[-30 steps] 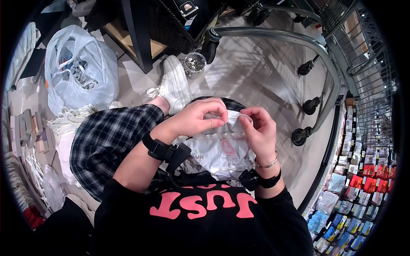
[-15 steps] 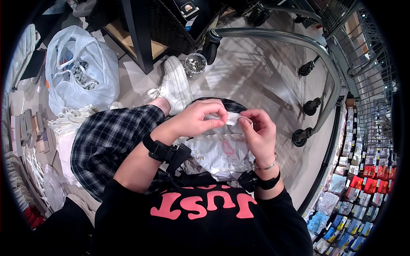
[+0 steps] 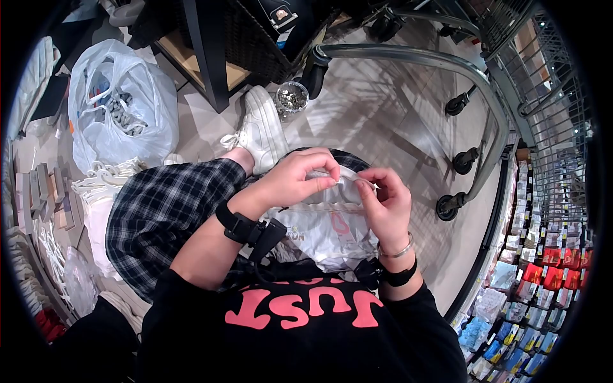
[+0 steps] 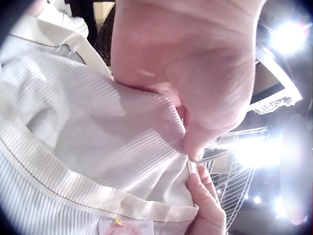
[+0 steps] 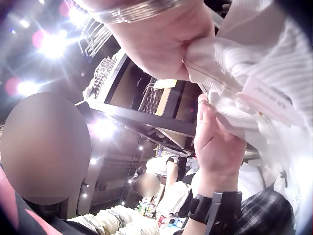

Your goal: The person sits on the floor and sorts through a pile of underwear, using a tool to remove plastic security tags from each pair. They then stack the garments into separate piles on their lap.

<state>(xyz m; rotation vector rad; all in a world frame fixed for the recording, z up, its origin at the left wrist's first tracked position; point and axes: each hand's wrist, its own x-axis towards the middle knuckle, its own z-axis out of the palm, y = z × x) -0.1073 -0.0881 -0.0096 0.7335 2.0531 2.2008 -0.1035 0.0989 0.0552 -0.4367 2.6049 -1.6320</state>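
Observation:
A white ribbed garment (image 3: 322,220) lies across the lap, its stitched edge stretched between the two hands. My left hand (image 3: 300,177) pinches that edge between thumb and forefinger. Close to its right, my right hand (image 3: 389,207) grips the same edge with thumb and fingers. In the left wrist view the ribbed cloth (image 4: 107,132) hangs below the left hand, and a pale pink tag (image 4: 127,227) is fastened to it by a small yellow pin. The right wrist view shows this tag (image 5: 271,100) beside the hands, with the garment's stitched band near the right fingers.
A clear tub (image 3: 292,97) of small metal pieces stands by the white shoe (image 3: 260,127). A white plastic bag (image 3: 121,64) with grey pieces is at the left, near folded white garments (image 3: 105,191). A metal cart (image 3: 408,57) stands ahead on the right; packaged goods (image 3: 552,274) line the far right.
My right hand has shifted slightly down and turned, so the edge between the hands now slopes down toward it. The left hand stays nearly in place, still pinching.

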